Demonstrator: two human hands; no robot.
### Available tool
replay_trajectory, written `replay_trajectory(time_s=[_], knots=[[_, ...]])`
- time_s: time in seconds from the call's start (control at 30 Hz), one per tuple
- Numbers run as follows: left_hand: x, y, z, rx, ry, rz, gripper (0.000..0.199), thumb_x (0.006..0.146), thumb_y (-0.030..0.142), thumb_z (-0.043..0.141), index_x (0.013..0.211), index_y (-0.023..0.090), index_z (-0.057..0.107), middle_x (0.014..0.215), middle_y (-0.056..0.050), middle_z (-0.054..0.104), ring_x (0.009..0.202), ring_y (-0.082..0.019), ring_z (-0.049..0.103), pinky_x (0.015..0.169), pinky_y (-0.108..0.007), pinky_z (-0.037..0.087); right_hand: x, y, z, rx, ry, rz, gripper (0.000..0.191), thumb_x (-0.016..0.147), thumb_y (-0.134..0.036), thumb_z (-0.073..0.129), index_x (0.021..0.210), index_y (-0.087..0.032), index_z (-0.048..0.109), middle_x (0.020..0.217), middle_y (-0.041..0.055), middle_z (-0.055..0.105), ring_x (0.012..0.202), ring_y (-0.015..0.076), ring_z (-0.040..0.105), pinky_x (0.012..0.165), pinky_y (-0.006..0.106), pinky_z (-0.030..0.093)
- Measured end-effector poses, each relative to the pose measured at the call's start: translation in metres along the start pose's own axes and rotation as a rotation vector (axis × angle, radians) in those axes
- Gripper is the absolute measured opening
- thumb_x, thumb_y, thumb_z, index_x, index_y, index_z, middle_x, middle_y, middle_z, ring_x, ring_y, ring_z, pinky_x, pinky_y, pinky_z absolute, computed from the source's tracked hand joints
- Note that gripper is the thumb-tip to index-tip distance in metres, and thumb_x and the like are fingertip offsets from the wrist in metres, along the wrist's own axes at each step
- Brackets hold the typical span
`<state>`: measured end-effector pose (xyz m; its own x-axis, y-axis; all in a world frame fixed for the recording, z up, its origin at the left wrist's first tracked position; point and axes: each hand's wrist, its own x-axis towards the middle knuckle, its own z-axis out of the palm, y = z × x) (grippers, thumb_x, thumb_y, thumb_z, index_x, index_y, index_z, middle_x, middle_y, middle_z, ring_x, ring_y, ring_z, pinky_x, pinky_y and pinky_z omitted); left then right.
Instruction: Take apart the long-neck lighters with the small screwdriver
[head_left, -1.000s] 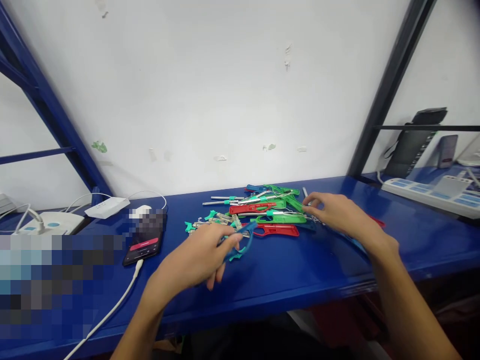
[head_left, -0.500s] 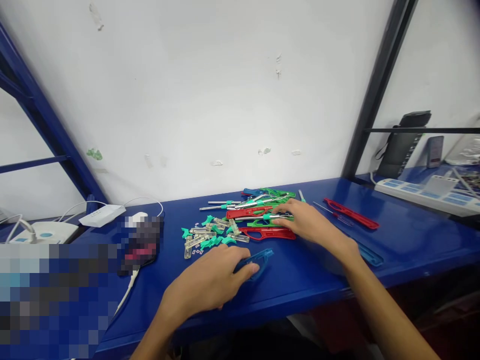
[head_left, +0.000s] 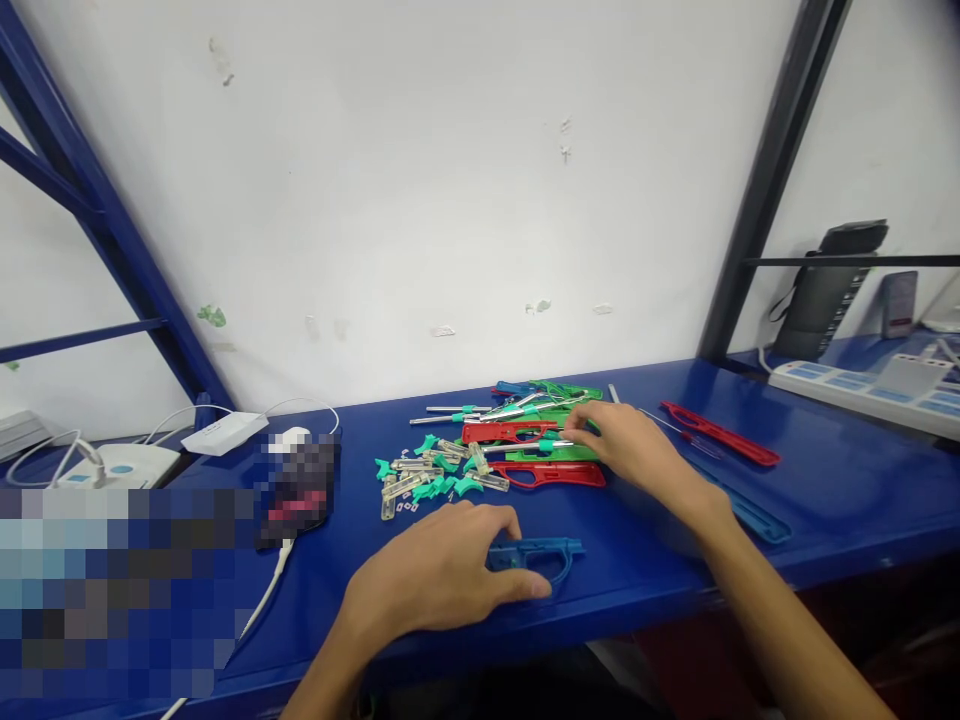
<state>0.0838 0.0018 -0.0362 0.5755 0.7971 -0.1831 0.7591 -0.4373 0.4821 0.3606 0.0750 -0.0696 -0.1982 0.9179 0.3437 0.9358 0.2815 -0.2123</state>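
Note:
My left hand (head_left: 450, 565) is closed on a blue plastic casing (head_left: 536, 555) with a trigger loop, close to the front edge of the table. At the right side of the pile, my right hand (head_left: 622, 445) has its fingertips on a metal rod with a teal collar (head_left: 529, 446). Beneath and around that rod are a red casing (head_left: 555, 473), another red casing (head_left: 499, 432) and green casings (head_left: 577, 453). Clear tubes (head_left: 412, 485) and teal triggers (head_left: 430, 489) lie in a heap left of them.
On the right are a red casing half (head_left: 724, 435), a blue one (head_left: 750, 510) and a thin screwdriver (head_left: 701, 440). Farther right stands a white power strip (head_left: 862, 395). A cable (head_left: 262, 600) and a white box (head_left: 225, 432) are on the left.
The blue casing in my left hand has turned from slanted to nearly level and come nearer the table's front edge. The view has shifted slightly; my right hand stays at the pile.

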Motion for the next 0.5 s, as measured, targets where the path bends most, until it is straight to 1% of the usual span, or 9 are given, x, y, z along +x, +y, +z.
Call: replay_trajectory(time_s=[0.1,0.2,0.27,0.4,0.5], knots=[[-0.0003,0.0004,-0.0004,-0.001,-0.009,-0.019,0.046,0.083,0.066,0.068,0.111,0.029,0.069,0.105,-0.007,0.071,0.104,-0.032,0.062,0.077,-0.035,0.041,-0.0021,-0.0041,0.0001,-0.007,-0.036,-0.013,0.017,0.098,-0.037,0.062,0.102,-0.026,0.074,0.106,0.0056,0.079,0.094,0.0266,0.074,0.070,0.030,0.047],[0.0007,0.0008,-0.0004,-0.008,-0.012,-0.027,0.044,0.083,0.063,0.070,0.110,0.029,0.069,0.105,-0.007,0.070,0.104,-0.032,0.062,0.077,-0.035,0.040,-0.0044,-0.0079,-0.0008,-0.029,-0.055,-0.016,0.018,0.098,-0.033,0.063,0.107,-0.025,0.076,0.110,0.0081,0.079,0.097,0.0288,0.074,0.070,0.030,0.048],[0.0016,0.0014,-0.0011,-0.016,-0.017,-0.028,0.042,0.083,0.061,0.071,0.109,0.029,0.070,0.105,-0.006,0.070,0.103,-0.031,0.063,0.076,-0.034,0.040,-0.0044,-0.0094,-0.0029,-0.042,-0.052,-0.016,0.017,0.098,-0.032,0.062,0.104,-0.024,0.077,0.109,0.0087,0.080,0.098,0.0295,0.074,0.070,0.030,0.048],[0.0021,0.0040,-0.0038,-0.044,-0.018,-0.025,0.038,0.083,0.057,0.073,0.109,0.029,0.069,0.104,-0.005,0.069,0.103,-0.030,0.062,0.078,-0.033,0.041,-0.0016,-0.0093,-0.0067,-0.056,-0.032,-0.019,0.019,0.099,-0.030,0.059,0.096,-0.026,0.078,0.103,0.0058,0.081,0.095,0.0276,0.074,0.069,0.028,0.046],[0.0013,0.0050,-0.0052,-0.048,-0.015,-0.015,0.035,0.084,0.055,0.073,0.108,0.030,0.070,0.102,-0.004,0.069,0.101,-0.028,0.062,0.078,-0.032,0.041,-0.0003,-0.0085,-0.0060,-0.056,-0.025,-0.023,0.022,0.101,-0.032,0.056,0.099,-0.027,0.077,0.104,0.0058,0.081,0.095,0.0271,0.074,0.068,0.028,0.046]])
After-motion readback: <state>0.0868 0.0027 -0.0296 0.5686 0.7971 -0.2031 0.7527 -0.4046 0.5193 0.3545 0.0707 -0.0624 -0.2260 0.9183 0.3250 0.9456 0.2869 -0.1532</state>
